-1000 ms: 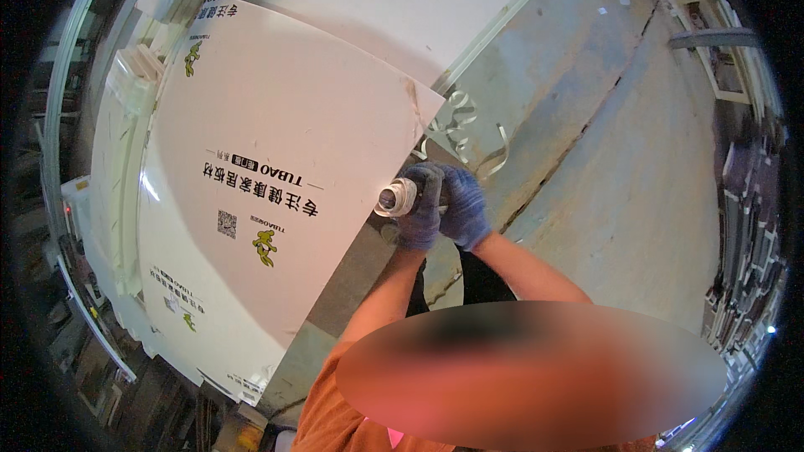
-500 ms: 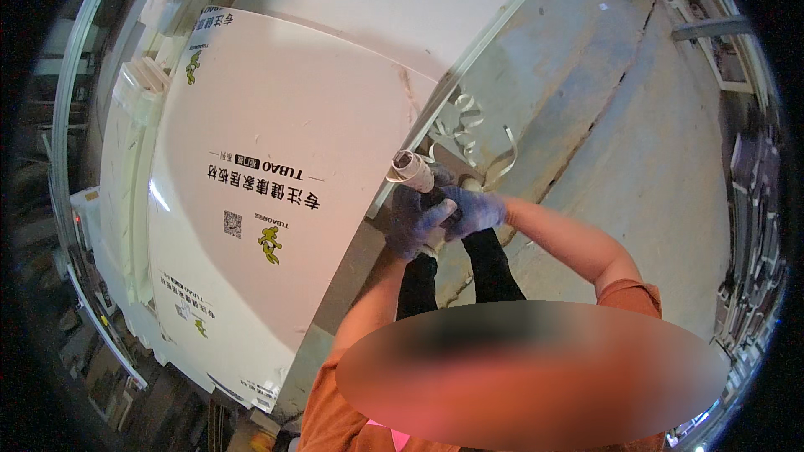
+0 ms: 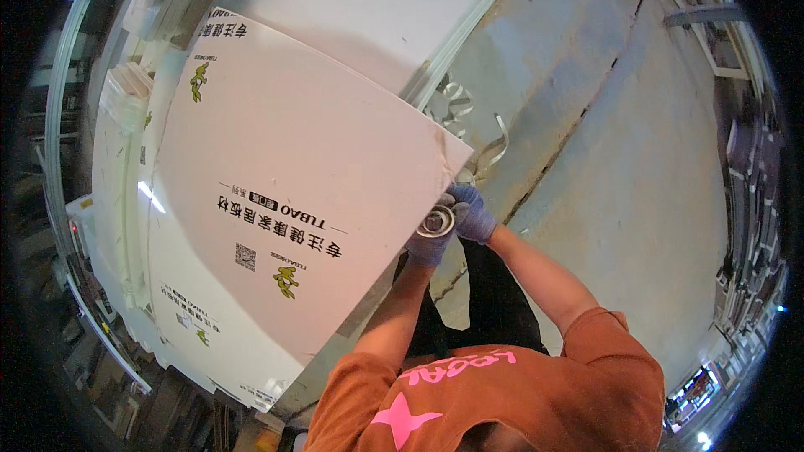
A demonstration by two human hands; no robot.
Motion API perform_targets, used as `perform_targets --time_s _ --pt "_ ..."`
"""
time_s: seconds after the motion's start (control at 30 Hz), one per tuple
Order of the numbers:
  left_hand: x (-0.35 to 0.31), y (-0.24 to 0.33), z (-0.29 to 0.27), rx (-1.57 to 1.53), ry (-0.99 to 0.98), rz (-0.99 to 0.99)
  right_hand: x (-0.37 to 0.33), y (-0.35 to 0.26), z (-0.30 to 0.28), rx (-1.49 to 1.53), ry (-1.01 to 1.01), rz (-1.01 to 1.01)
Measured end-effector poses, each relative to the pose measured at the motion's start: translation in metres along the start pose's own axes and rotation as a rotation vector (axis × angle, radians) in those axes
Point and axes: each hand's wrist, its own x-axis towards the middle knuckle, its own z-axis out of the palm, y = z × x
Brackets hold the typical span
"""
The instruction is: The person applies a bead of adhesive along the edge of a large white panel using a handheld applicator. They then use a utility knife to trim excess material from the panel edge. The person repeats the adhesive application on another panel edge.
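Observation:
A large white panel (image 3: 251, 142) with printed markings lies on a stack, its right corner jutting toward me. Just below that corner, my left hand (image 3: 425, 249), in a grey-purple glove, is closed around a narrow roll (image 3: 436, 222) seen end-on, with a pale rim and a dark hollow core. What is wound on it is hard to make out. My right hand (image 3: 476, 218), gloved alike, is right beside the roll, close under the panel's edge. Its fingers are curled, and the roll and panel partly hide what they grip.
Another white sheet (image 3: 352, 8) lies beyond the panel. Curled pale strips (image 3: 498, 142) are on the concrete floor (image 3: 620, 184) by the corner. Long wrapped pieces (image 3: 126, 192) run along the panel's left side. Framed pieces (image 3: 699, 21) stand at the far right.
The panel's corner has shifted toward me and to the right, out over the stack's edge. The roll has tipped to face upward, and both hands have moved slightly right.

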Motion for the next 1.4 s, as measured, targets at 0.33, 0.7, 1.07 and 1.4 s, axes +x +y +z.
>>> perform_targets --time_s 0.33,0.7,1.07,1.4 --pt "0.017 0.017 0.019 -0.344 -0.01 -0.083 0.003 -0.023 -0.007 -0.331 0.323 -0.219" --pt "0.04 0.01 -0.008 -0.185 -0.253 0.028 0.028 -0.001 -0.014 -0.202 0.285 -0.369" --pt "0.024 0.026 -0.018 0.053 -0.29 -0.182 0.002 -0.001 0.014 0.063 0.033 -0.004" --pt "0.043 0.035 -0.007 -0.225 -0.511 -0.36 0.009 -0.036 -0.037 0.28 -0.31 -0.157"
